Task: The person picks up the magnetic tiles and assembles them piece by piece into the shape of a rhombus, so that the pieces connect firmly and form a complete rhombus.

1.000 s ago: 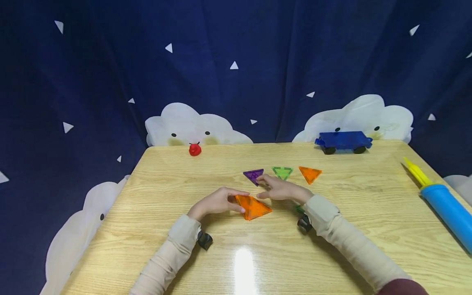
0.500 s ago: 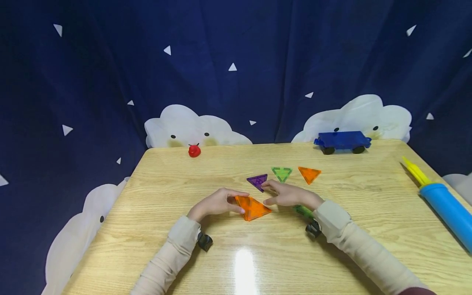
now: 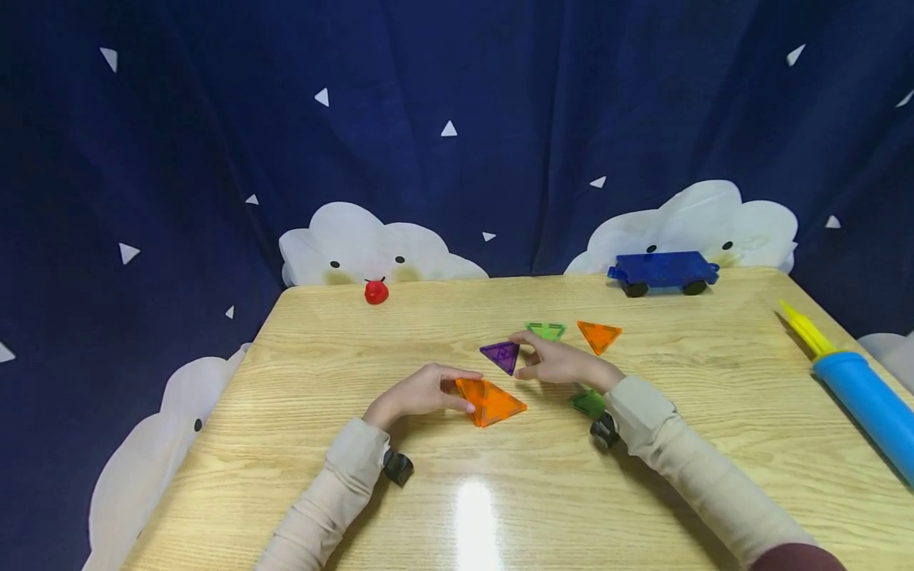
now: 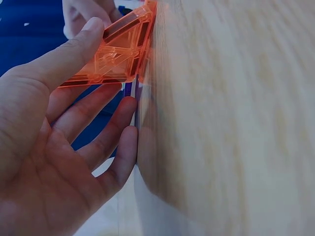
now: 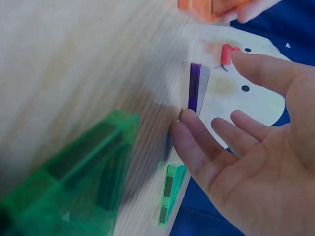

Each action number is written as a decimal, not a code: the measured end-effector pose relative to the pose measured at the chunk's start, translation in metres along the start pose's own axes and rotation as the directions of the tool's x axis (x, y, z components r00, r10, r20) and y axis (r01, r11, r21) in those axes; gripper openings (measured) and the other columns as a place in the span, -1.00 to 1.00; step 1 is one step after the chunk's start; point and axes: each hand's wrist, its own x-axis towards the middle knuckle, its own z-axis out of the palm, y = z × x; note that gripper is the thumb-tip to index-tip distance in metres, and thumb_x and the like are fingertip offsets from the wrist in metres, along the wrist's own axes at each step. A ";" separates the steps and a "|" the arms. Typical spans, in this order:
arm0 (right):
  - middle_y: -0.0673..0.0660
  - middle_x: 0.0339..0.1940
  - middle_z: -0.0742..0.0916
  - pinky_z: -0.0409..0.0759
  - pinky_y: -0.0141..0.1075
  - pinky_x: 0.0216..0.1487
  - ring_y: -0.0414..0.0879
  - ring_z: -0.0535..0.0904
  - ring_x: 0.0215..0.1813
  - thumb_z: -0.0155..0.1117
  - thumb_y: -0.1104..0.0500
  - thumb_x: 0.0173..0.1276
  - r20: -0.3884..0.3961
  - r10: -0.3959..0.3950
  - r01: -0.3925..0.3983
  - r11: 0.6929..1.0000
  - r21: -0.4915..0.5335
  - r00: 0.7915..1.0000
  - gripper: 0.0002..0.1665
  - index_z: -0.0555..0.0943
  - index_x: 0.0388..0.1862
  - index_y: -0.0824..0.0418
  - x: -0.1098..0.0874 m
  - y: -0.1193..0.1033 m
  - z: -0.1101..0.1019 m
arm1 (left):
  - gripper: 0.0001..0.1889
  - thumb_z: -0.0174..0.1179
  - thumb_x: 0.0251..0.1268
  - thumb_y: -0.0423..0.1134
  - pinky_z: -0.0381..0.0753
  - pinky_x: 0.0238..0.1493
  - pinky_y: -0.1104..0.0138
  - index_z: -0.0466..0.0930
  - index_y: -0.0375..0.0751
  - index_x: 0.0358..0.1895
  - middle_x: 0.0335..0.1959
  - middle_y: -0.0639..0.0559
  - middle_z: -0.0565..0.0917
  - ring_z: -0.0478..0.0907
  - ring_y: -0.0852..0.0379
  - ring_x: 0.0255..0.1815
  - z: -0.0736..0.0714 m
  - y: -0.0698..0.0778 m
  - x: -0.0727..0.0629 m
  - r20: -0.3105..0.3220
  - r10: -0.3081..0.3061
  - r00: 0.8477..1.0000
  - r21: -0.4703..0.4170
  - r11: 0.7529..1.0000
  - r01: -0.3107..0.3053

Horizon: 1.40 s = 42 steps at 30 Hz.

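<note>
An orange piece built of triangular magnetic tiles (image 3: pixel 496 403) stands at mid-table, its faces leaning together. My left hand (image 3: pixel 417 392) pinches its left side, with the thumb lying across one face in the left wrist view. A flat purple triangular tile (image 3: pixel 498 357) lies just beyond it. My right hand (image 3: pixel 560 363) reaches in from the right with fingertips at that tile's edge; in the right wrist view its fingers are loosely bent and the thumb stands apart. Under the right wrist lies a dark green tile (image 3: pixel 589 403). A light green tile (image 3: pixel 546 330) shows partly behind the right hand.
Another orange triangular tile (image 3: pixel 600 336) lies right of the light green one. A blue wheeled car base (image 3: pixel 664 272) stands at the back right and a small red object (image 3: pixel 376 293) at the back left. A blue pump with a yellow nozzle (image 3: pixel 864 404) lies along the right edge.
The purple tile has slid a little toward me and to the right, turning slightly, with my right hand drawing back rightward beside it. My left hand and the orange piece have stayed in place.
</note>
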 end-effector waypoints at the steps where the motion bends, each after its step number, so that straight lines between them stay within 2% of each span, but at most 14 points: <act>1: 0.32 0.47 0.23 0.41 0.05 0.22 0.23 0.36 0.31 0.16 0.13 0.40 -0.008 0.008 -0.008 1.000 -0.001 1.000 -0.23 0.08 0.49 0.22 0.003 0.001 -0.001 | -0.45 0.32 0.19 -0.19 0.50 0.06 0.26 0.47 -0.19 0.27 0.21 -0.09 0.55 0.50 0.12 0.07 0.000 0.000 0.000 -0.001 0.003 1.000 0.006 1.000 -0.003; 5: 0.32 0.45 0.28 0.35 0.05 0.27 0.20 0.38 0.28 0.18 0.15 0.39 -0.055 0.015 -0.017 0.999 -0.032 0.998 -0.23 0.10 0.47 0.28 0.014 0.002 -0.001 | -0.45 0.32 0.19 -0.19 0.49 -0.04 0.34 0.47 -0.20 0.27 0.19 -0.09 0.56 0.49 0.16 -0.02 0.001 -0.001 0.000 0.001 0.009 1.000 0.011 1.000 -0.009; 9: 0.35 0.40 0.34 0.45 -0.02 0.15 0.13 0.47 0.12 0.25 0.13 0.35 -0.088 0.017 -0.023 0.997 -0.076 0.996 -0.22 0.17 0.43 0.33 0.023 0.003 0.001 | -0.45 0.32 0.19 -0.20 0.47 -0.11 0.42 0.47 -0.19 0.27 0.18 -0.10 0.57 0.48 0.19 -0.08 0.001 -0.002 0.000 0.003 0.006 1.000 0.005 1.000 -0.006; 14: 0.35 0.31 0.45 0.43 -0.10 0.05 0.05 0.46 -0.04 0.35 0.09 0.26 -0.119 -0.012 -0.005 0.990 -0.141 0.993 -0.19 0.25 0.38 0.36 0.031 0.005 0.003 | -0.45 0.32 0.20 -0.19 0.51 0.00 0.34 0.47 -0.18 0.28 0.20 -0.09 0.55 0.51 0.13 0.03 0.000 -0.002 0.000 0.004 0.007 1.000 0.005 1.000 -0.007; 19: 0.35 0.24 0.51 0.40 -0.11 0.03 0.04 0.43 -0.06 0.37 0.12 0.24 -0.139 -0.059 0.036 0.986 -0.165 0.989 -0.21 0.29 0.34 0.39 0.032 0.006 0.005 | -0.46 0.31 0.21 -0.19 0.47 0.18 0.17 0.47 -0.19 0.27 0.24 -0.10 0.52 0.47 0.01 0.19 0.000 -0.002 0.000 0.005 0.015 1.000 -0.006 1.000 -0.015; 27: 0.37 0.14 0.54 0.40 0.00 0.18 0.16 0.46 0.12 0.47 0.13 0.13 -0.145 -0.111 0.082 0.977 -0.196 0.983 -0.23 0.39 0.24 0.40 0.027 0.006 0.008 | -0.46 0.32 0.19 -0.19 0.46 0.19 0.18 0.48 -0.20 0.27 0.24 -0.08 0.52 0.46 0.03 0.20 0.000 -0.001 0.001 -0.002 -0.004 1.000 -0.002 1.000 0.004; 30: 0.34 0.10 0.55 0.40 0.01 0.19 0.17 0.45 0.12 0.51 0.11 0.08 -0.149 -0.130 0.096 0.972 -0.215 0.980 -0.23 0.42 0.21 0.37 0.024 0.006 0.009 | -0.45 0.32 0.19 -0.18 0.44 0.21 0.17 0.48 -0.19 0.26 0.24 -0.08 0.52 0.45 0.03 0.22 0.000 -0.002 0.001 -0.005 -0.005 1.000 0.001 1.000 0.005; 36: 0.34 0.10 0.49 0.42 0.02 0.16 0.14 0.42 0.07 0.54 0.12 0.03 -0.174 -0.104 0.066 0.976 -0.210 0.979 -0.20 0.42 0.22 0.32 0.020 0.005 0.012 | -0.45 0.32 0.19 -0.18 0.43 0.22 0.15 0.48 -0.19 0.27 0.24 -0.08 0.51 0.44 0.01 0.24 0.001 -0.003 0.001 0.001 -0.004 1.000 -0.005 1.000 0.004; 42: 0.37 0.16 0.50 0.44 -0.02 0.14 0.11 0.46 0.06 0.55 0.17 -0.01 -0.203 -0.052 0.022 0.989 -0.147 0.978 -0.16 0.41 0.25 0.36 0.019 0.007 0.013 | -0.46 0.32 0.19 -0.17 0.44 0.20 0.15 0.48 -0.18 0.26 0.23 -0.08 0.53 0.46 0.01 0.21 0.001 -0.004 0.001 0.001 -0.003 1.000 -0.002 1.000 0.003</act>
